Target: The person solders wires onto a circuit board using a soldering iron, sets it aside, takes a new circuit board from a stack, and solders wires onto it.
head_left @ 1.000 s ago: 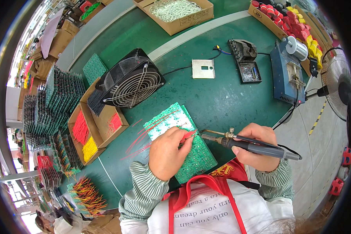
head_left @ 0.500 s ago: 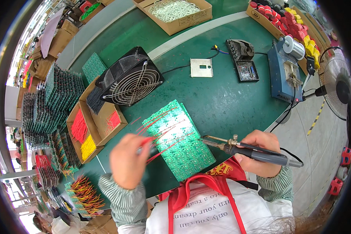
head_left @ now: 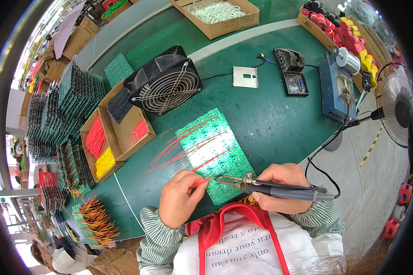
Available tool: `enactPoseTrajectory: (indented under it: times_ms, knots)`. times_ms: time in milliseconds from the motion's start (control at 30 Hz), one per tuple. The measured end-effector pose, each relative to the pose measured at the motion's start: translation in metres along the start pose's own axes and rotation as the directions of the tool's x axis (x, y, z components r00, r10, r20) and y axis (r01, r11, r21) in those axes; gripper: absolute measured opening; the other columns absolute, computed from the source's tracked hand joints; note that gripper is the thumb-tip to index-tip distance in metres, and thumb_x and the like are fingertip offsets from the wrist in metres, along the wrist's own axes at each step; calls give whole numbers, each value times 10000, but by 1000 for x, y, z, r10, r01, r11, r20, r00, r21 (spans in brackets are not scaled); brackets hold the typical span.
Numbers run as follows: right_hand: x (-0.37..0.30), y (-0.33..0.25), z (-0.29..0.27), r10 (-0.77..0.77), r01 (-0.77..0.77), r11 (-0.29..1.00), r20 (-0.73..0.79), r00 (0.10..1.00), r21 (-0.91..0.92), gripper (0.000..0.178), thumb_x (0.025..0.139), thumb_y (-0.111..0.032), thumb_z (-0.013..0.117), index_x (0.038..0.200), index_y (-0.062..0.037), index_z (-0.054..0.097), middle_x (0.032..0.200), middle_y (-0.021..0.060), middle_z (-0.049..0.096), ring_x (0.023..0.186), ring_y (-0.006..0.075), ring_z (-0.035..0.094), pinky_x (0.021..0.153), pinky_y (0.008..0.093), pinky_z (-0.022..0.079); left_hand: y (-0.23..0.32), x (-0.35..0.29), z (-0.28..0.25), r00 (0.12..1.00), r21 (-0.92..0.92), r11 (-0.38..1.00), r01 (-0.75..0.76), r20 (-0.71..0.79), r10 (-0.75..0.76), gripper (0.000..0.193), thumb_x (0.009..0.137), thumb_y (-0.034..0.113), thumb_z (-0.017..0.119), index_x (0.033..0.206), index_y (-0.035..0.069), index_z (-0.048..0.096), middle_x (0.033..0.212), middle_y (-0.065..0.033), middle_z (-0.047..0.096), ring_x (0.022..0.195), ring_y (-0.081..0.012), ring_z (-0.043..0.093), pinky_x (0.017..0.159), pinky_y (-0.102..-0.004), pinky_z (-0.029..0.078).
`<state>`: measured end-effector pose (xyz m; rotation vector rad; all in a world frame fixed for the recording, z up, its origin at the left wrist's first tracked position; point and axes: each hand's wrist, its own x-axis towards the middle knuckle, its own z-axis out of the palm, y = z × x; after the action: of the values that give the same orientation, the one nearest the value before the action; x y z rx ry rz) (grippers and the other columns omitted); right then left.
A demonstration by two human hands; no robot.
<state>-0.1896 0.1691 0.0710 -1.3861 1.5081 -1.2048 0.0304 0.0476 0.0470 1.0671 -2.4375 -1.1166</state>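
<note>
A panel of green circuit boards (head_left: 236, 160) lies on the bench in front of me. Several red wires (head_left: 172, 145) stretch across it, their left ends reaching past its edge. My left hand (head_left: 181, 200) pinches red wire (head_left: 200, 182) at the panel's lower left edge. In my right hand (head_left: 285, 187) is a soldering iron (head_left: 280, 190) with a dark handle and a thin metal tube fixed alongside. Its tip meets the panel area right beside the wire end; whether they touch, I cannot tell.
Left of the panel, a cardboard tray (head_left: 124, 158) holds red, yellow and dark wires, with a black fan (head_left: 165, 82) by it. Stacked circuit boards (head_left: 78, 105) stand farther left. A blue soldering station (head_left: 337, 91) with a solder spool (head_left: 348, 61) sits at the right edge, near a standing fan (head_left: 394, 107).
My left hand has moved right, bringing red wire to the panel's lower left edge. The soldering iron has moved left, so its tip is now close to that wire.
</note>
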Motion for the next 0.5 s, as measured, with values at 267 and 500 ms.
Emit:
enactPoseTrajectory:
  times_ms: [267,500]
  knots:
    - [6,4,5,1,-1,1000,-1,1000,9,153,690,-78,707,768,-37,582,596,62,601,488,178,597,466,268,444,-3,2,-1,1000,-9,1000,3,7,-3,109,761,46,694,818,-12,621,818,-75,589,582,-130,512,496,-241,409]
    - [7,0,-4,-47,47,998,-18,999,-43,163,671,-65,721,765,-33,591,593,50,596,477,155,586,458,261,438,-4,4,-1,999,20,999,-39,2,39,113,753,43,700,808,-13,618,805,-74,589,567,-127,505,486,-245,403]
